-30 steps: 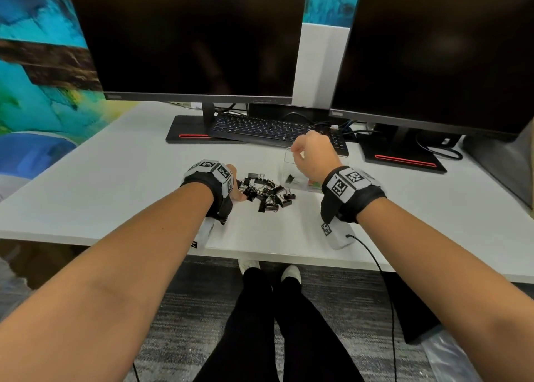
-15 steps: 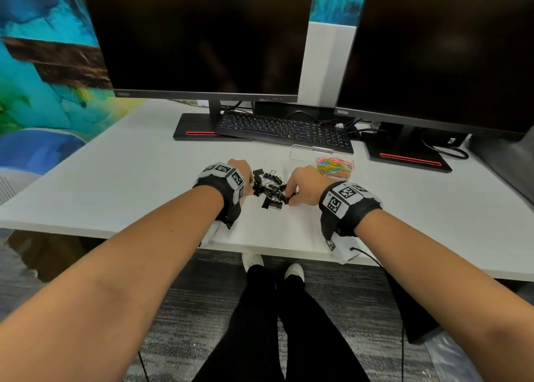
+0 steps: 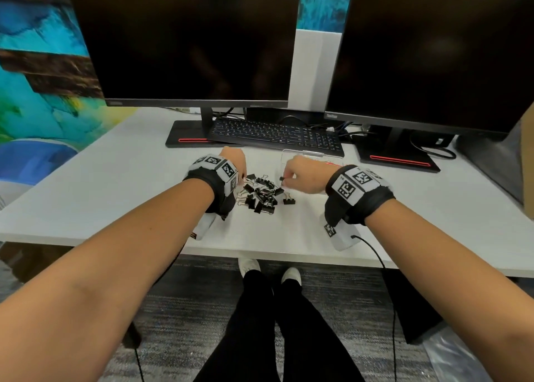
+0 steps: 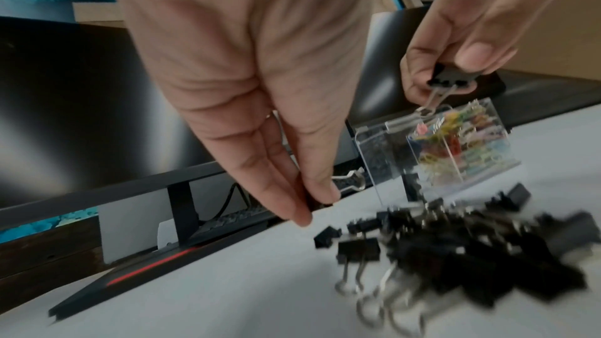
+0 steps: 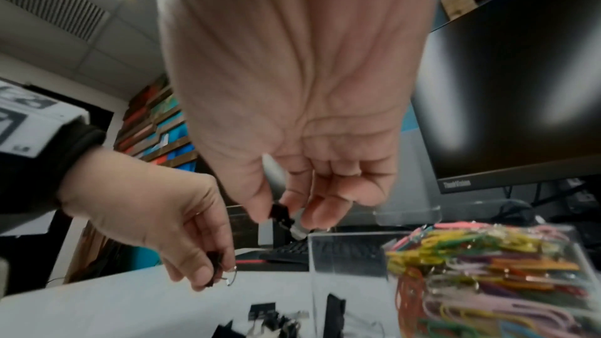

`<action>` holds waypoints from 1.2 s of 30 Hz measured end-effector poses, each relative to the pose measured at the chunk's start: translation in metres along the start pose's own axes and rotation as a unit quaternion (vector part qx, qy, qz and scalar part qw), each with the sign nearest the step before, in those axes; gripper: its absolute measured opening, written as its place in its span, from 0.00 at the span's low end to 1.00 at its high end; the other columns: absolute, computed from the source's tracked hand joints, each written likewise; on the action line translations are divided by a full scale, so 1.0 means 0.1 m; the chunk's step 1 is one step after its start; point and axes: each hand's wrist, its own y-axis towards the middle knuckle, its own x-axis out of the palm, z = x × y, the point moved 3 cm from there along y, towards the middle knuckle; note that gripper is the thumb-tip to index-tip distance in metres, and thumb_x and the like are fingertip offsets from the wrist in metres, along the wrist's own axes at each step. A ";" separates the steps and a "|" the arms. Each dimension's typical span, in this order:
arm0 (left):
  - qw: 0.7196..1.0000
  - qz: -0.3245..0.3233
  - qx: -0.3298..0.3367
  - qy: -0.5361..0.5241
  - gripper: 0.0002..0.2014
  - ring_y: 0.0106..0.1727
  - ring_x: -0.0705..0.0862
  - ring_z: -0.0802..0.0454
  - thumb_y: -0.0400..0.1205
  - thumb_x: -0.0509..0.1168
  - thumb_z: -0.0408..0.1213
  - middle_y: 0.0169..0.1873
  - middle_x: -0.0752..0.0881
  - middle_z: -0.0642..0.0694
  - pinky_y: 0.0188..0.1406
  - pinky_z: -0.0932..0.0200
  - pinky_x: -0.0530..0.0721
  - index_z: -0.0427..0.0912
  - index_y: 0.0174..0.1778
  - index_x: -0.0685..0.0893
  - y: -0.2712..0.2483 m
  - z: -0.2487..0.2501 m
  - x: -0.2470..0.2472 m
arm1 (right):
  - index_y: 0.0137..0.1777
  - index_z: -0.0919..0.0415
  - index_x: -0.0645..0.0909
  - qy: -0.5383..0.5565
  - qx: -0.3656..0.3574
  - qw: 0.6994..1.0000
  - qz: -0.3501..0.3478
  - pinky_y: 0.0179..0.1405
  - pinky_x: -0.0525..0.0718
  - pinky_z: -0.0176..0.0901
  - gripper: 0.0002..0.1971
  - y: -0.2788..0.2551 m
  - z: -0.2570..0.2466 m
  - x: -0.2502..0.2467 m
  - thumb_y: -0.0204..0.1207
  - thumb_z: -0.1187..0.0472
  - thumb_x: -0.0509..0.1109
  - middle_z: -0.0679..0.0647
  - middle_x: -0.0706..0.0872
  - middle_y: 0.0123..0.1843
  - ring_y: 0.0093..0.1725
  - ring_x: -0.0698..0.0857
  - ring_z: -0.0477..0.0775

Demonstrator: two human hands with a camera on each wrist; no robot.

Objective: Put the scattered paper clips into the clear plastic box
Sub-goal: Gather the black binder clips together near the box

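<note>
A heap of black binder clips (image 3: 261, 192) lies on the white desk (image 3: 115, 185) between my hands. My left hand (image 3: 243, 176) is at the heap's left edge and pinches one black clip (image 4: 349, 184) between thumb and fingers just above the desk. My right hand (image 3: 284, 179) holds another black clip (image 4: 450, 76) by its body, lifted over the heap's right side, wire handles hanging down. Just behind that hand stands the clear plastic box (image 3: 313, 154). One compartment holds coloured paper clips (image 5: 488, 274); the near compartment (image 5: 344, 253) looks empty.
A black keyboard (image 3: 277, 134) lies right behind the box. Two dark monitors (image 3: 185, 40) (image 3: 433, 55) on flat bases (image 3: 187, 137) (image 3: 398, 159) line the back, with cables at the right. The desk's front edge (image 3: 260, 256) is close below my wrists.
My right hand went from the box down to the heap, pinched a clip, and now lifts it back toward the box. My left hand stayed at the heap's left edge.
</note>
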 end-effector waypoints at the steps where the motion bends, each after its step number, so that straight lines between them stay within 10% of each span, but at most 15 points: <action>1: 1.000 0.017 0.004 -0.016 0.15 0.62 0.83 0.50 0.80 0.68 0.45 0.57 0.86 0.50 0.61 0.61 0.78 0.47 0.61 0.86 -0.02 0.00 -0.06 | 0.56 0.72 0.83 0.009 0.007 1.000 0.021 0.62 0.81 0.57 0.18 0.00 0.04 -0.06 0.83 0.58 0.59 0.69 0.80 0.61 0.58 0.82 0.67; 13: 0.963 0.162 0.036 -0.214 0.14 0.63 0.83 0.50 0.83 0.63 0.40 0.61 0.86 0.48 0.70 0.58 0.75 0.43 0.63 0.86 -0.08 0.26 -0.38 | 0.67 0.64 0.75 0.069 0.108 0.980 0.149 0.63 0.78 0.49 0.20 0.22 0.48 -0.13 0.80 0.53 0.65 0.61 0.72 0.66 0.58 0.81 0.62; 19: 0.898 0.243 0.024 -0.366 0.13 0.59 0.83 0.50 0.79 0.69 0.38 0.54 0.88 0.45 0.62 0.60 0.79 0.43 0.59 0.87 0.00 0.56 -0.53 | 0.47 0.56 0.80 0.141 0.084 0.958 0.236 0.49 0.82 0.47 0.05 -0.07 0.52 0.05 0.77 0.55 0.68 0.52 0.80 0.50 0.46 0.82 0.53; 26: 0.903 0.208 0.014 -0.376 0.13 0.52 0.86 0.48 0.77 0.72 0.40 0.52 0.87 0.45 0.53 0.55 0.86 0.45 0.57 0.85 0.11 0.85 -0.59 | 0.42 0.62 0.83 0.103 0.040 0.993 0.046 0.39 0.76 0.40 0.07 -0.26 0.47 0.36 0.76 0.58 0.71 0.52 0.82 0.38 0.39 0.79 0.50; 36: 0.912 0.173 -0.025 -0.371 0.14 0.52 0.87 0.47 0.75 0.74 0.45 0.54 0.87 0.44 0.53 0.54 0.86 0.44 0.54 0.87 0.13 0.69 -0.54 | 0.40 0.59 0.84 0.066 0.042 0.997 0.005 0.43 0.81 0.44 0.08 -0.13 0.51 0.38 0.75 0.55 0.71 0.55 0.86 0.41 0.43 0.83 0.54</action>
